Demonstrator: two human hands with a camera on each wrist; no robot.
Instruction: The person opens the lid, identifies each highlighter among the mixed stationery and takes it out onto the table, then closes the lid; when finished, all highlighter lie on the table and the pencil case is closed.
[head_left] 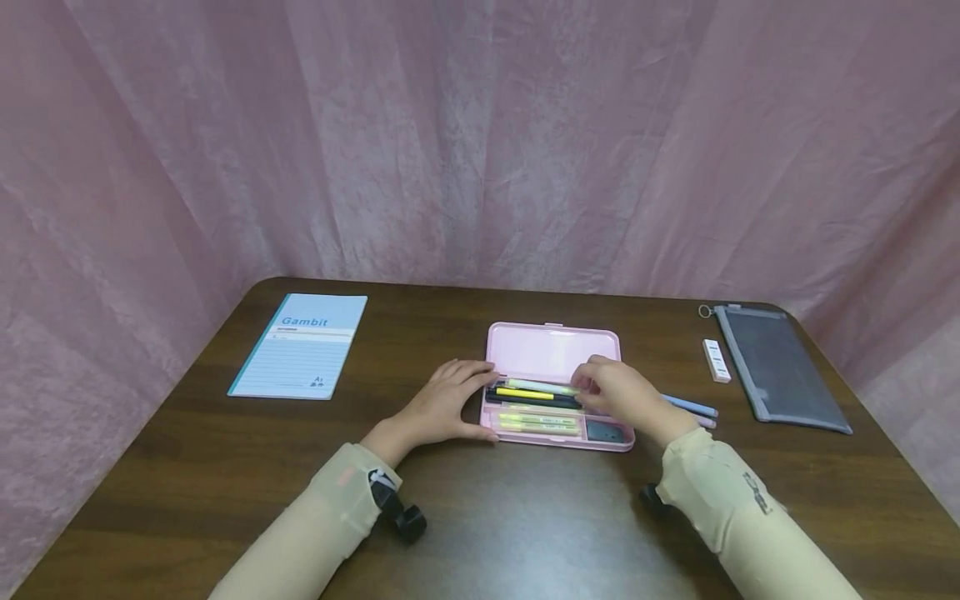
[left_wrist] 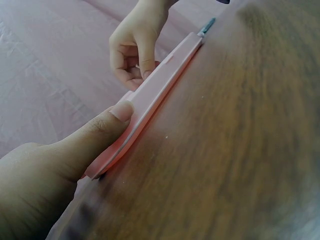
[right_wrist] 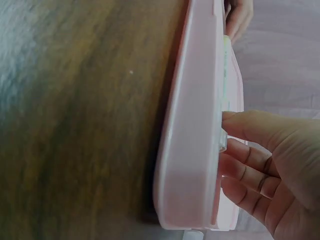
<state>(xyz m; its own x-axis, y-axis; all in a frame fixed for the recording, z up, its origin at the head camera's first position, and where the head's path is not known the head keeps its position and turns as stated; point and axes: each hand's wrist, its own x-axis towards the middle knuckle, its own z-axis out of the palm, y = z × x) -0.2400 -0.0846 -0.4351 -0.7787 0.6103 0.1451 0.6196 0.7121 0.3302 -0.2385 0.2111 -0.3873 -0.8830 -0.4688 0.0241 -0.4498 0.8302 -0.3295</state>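
Note:
An open pink pencil case (head_left: 552, 350) lies on the table with its lid tipped back. Inside are a pale green pen (head_left: 542, 387), a yellow-and-black pen (head_left: 525, 394), several yellow pens (head_left: 538, 423) and a dark grey block (head_left: 604, 432). My left hand (head_left: 441, 404) holds the left end of the case, the thumb (left_wrist: 107, 122) against its front wall. Over the right side is my right hand (head_left: 618, 396), its thumb and finger pinching the end of a pen (right_wrist: 223, 140). Its fingers partly hide the pen ends.
A blue-and-white notebook (head_left: 298, 346) lies at the left. Right of the case are a blue pen (head_left: 690, 406) and a purple pen (head_left: 705, 422), partly behind my right wrist. Farther right lie a small white box (head_left: 716, 361) and a grey zip pouch (head_left: 783, 367). A pink curtain (head_left: 480, 150) hangs behind the table.

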